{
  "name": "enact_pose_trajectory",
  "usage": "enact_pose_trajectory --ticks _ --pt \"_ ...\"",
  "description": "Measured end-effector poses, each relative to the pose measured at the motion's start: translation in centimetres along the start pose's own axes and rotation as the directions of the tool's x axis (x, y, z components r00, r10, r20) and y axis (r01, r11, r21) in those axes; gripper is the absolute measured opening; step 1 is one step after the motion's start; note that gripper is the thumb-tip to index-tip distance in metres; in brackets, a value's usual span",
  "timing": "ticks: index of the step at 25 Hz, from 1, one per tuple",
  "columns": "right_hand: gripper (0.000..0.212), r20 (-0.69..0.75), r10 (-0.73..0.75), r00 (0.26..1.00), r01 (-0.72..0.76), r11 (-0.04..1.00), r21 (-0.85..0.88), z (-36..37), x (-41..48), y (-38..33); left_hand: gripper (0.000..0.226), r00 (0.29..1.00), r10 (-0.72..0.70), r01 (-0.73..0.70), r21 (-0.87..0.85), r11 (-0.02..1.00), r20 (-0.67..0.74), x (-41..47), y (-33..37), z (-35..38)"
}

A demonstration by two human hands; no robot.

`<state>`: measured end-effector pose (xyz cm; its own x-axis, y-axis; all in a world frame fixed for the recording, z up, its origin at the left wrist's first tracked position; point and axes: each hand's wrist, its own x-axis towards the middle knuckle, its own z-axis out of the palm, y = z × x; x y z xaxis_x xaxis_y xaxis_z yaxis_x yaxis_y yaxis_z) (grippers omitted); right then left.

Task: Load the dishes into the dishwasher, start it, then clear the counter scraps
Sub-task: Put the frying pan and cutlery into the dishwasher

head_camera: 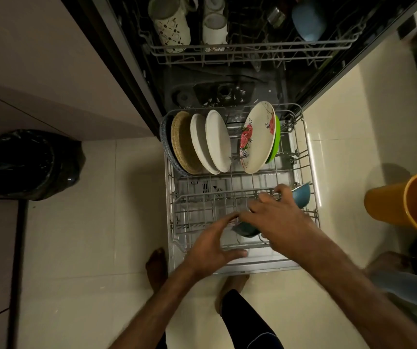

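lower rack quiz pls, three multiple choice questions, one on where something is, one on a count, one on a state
1. Where in the lower rack is the light blue bowl?
A) left edge B) among the plates C) right edge
2. How many plain white plates stand in it?
A) two B) one C) four
3. How does the floral plate sit?
A) flat, face down B) upright on edge C) stacked inside the bowl

Answers:
1 C, the bowl sits by the rack's right-hand wall.
2 A, two stand side by side next to the tan plate.
3 B, it stands on its edge, with a green plate just behind it.
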<state>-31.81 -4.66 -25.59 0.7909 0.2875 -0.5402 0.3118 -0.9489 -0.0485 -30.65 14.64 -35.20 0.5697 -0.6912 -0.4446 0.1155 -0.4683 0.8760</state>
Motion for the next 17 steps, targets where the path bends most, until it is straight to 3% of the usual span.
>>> enact_pose_trajectory --ticks 2,4,6,8,10,12,14,17 --pt "0.064 0.018 -0.03 0.999 0.031 0.998 -0.055 -0.8 0.9 -0.7 0.057 0.998 -0.009 -0.006 -0.207 0.978 -0.069 0.5 1.8 1.0" --pt "0.062 -0.001 -0.05 0.999 0.05 0.998 -0.039 -0.7 1.2 -1.0 0.036 0.991 -0.043 0.01 -0.26 0.966 -0.125 0.7 2.7 1.3" --pt "0.057 -0.097 -0.043 0.994 0.048 0.997 0.057 0.4 0.5 -0.9 0.031 0.983 -0.031 0.0 -0.17 0.985 -0.181 0.6 2.9 1.3" --pt "0.049 -0.173 0.014 0.985 0.027 0.972 0.234 2.5 -0.9 -0.3 0.033 0.982 0.038 -0.026 0.066 0.997 -0.184 0.7 3.1 1.2" --pt "0.035 -0.165 0.103 0.981 -0.006 0.865 0.502 4.8 -2.5 0.7 0.034 0.98 0.124 -0.076 0.281 0.957 -0.157 0.8 3.3 1.3" --pt "0.024 -0.086 0.181 0.98 -0.055 0.659 0.751 7.1 -4.1 2.0 0.035 0.986 0.144 -0.097 0.427 0.899 -0.08 1.1 2.8 1.4" --pt "0.023 -0.016 0.208 0.978 -0.09 0.49 0.867 9.4 -5.7 3.5 0.03 0.995 0.094 -0.101 0.51 0.854 0.04 1.3 1.5 1.2" --pt "0.028 0.042 0.195 0.98 -0.121 0.418 0.9 12.8 -7.5 5.2 0.015 0.988 -0.077 0.005 0.472 0.882 0.134 1.4 -1.6 1.0"
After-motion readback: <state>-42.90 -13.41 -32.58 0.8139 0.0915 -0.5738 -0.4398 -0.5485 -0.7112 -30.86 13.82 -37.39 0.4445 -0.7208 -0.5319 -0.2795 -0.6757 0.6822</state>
